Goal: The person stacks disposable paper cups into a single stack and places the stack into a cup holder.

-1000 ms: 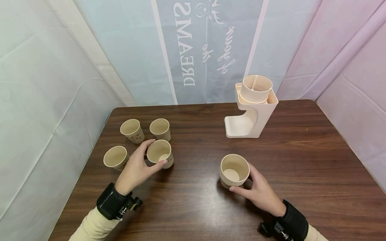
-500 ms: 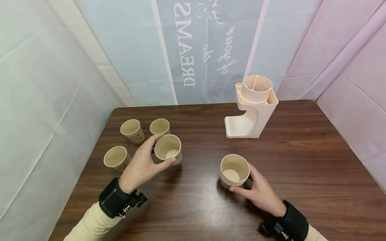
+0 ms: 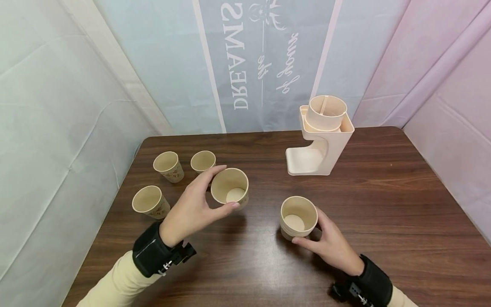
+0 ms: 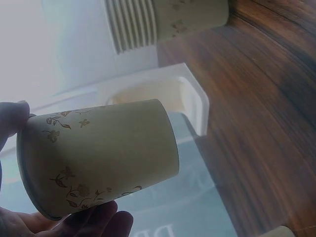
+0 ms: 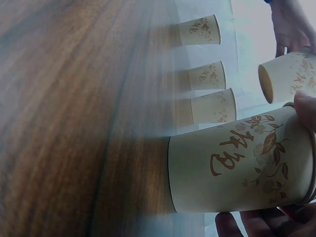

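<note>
My left hand (image 3: 193,209) grips a beige paper cup (image 3: 230,187) near its rim, thumb on the near side and fingers on the far side. That cup is raised above the table, mouth up, and its brown flower print shows in the left wrist view. To the right, my right hand (image 3: 331,243) holds a stack of nested paper cups (image 3: 298,218) standing on the table. Several rims of the stack (image 4: 133,24) lie close together in the left wrist view. Brown lettering and leaves mark its outer wall in the right wrist view.
Three more paper cups stand upright at the left: one at the back left (image 3: 168,167), one beside it (image 3: 203,160), one nearer (image 3: 150,202). A cream plastic stand (image 3: 326,145) with a round holder is at the back right. Fabric walls border the wooden table (image 3: 245,273).
My left hand has lifted its cup from among the left-hand cups and carried it rightward, toward the stack. My right hand and the stack have stayed in place.
</note>
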Demonstrator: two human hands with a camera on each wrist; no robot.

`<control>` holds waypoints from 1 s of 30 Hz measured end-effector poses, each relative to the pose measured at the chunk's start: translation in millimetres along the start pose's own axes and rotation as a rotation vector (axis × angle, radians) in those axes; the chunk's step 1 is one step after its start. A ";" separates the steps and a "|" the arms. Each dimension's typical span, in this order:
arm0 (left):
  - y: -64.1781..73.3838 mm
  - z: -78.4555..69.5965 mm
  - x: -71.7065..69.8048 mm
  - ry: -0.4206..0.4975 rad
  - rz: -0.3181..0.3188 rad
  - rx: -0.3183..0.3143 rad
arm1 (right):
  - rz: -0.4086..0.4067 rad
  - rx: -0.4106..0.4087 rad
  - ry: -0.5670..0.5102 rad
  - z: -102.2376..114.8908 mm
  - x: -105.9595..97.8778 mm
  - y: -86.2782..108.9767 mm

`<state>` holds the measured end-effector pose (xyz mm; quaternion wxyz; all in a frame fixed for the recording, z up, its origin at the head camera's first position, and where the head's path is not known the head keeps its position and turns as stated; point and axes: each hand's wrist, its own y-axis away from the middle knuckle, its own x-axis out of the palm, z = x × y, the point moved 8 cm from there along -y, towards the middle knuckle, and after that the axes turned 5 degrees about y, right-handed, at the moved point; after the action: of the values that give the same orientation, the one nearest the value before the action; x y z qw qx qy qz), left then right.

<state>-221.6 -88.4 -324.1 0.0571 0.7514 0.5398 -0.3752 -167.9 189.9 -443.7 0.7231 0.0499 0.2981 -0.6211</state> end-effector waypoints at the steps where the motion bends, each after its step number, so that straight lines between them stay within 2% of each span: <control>1: -1.4 -2.7 1.1 0.005 0.005 0.010 | 0.001 0.001 0.002 -0.2 0.0 0.0; 14: -25.9 -48.0 26.8 0.066 0.092 0.125 | 0.007 0.011 -0.010 -2.0 0.4 0.0; 20: -34.6 -67.8 37.3 0.134 0.131 0.178 | 0.015 0.006 -0.010 -3.9 1.3 0.6; 25: -39.8 -79.8 48.1 0.182 0.178 0.214 | 0.026 0.002 0.001 -5.0 2.0 1.1; 30: -45.4 -85.0 58.1 0.212 0.211 0.215 | 0.028 -0.007 0.008 -4.4 2.5 0.6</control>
<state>-209.8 16.6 -285.4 -0.0417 0.8409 0.4178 -0.3414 -168.9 189.8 -448.7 0.7307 0.0544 0.3025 -0.6096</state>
